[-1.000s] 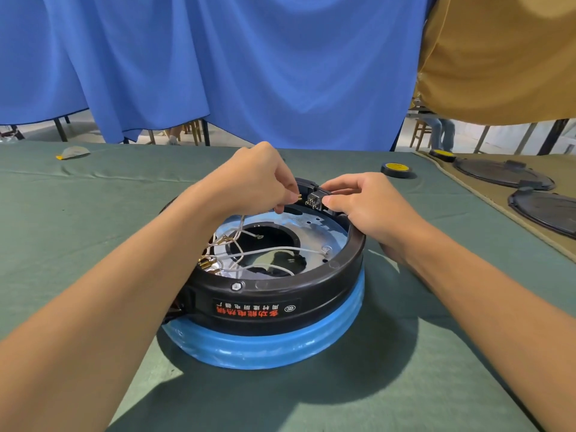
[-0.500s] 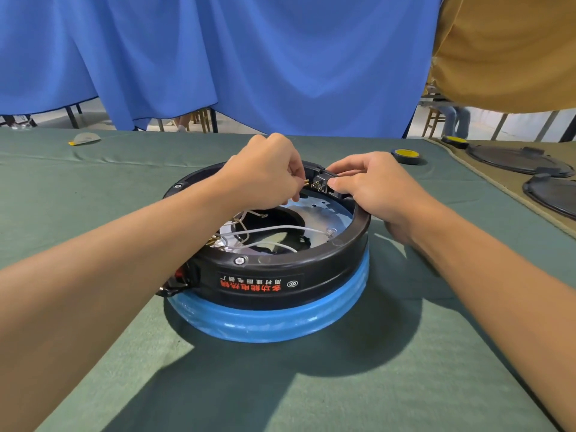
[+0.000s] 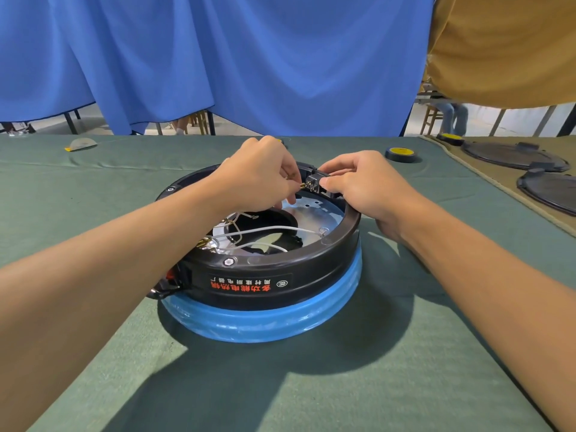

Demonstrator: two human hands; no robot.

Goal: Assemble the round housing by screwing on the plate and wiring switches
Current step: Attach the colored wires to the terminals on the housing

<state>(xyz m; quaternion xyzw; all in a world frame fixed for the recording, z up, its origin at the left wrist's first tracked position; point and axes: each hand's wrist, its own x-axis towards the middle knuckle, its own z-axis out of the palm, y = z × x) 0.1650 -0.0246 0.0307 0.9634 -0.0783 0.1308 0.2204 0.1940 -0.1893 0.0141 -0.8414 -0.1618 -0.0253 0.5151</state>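
Housing: we see the round housing sitting black rim up on its blue base, mid-counter.
Left hand: our left hand has its fingers pinched on a brass wire terminal just beside the switch.
Right hand: our right hand has its fingers clamped on the switch at the far rim.
Plate: the metal plate lies inside, with white wires crossing its opening.
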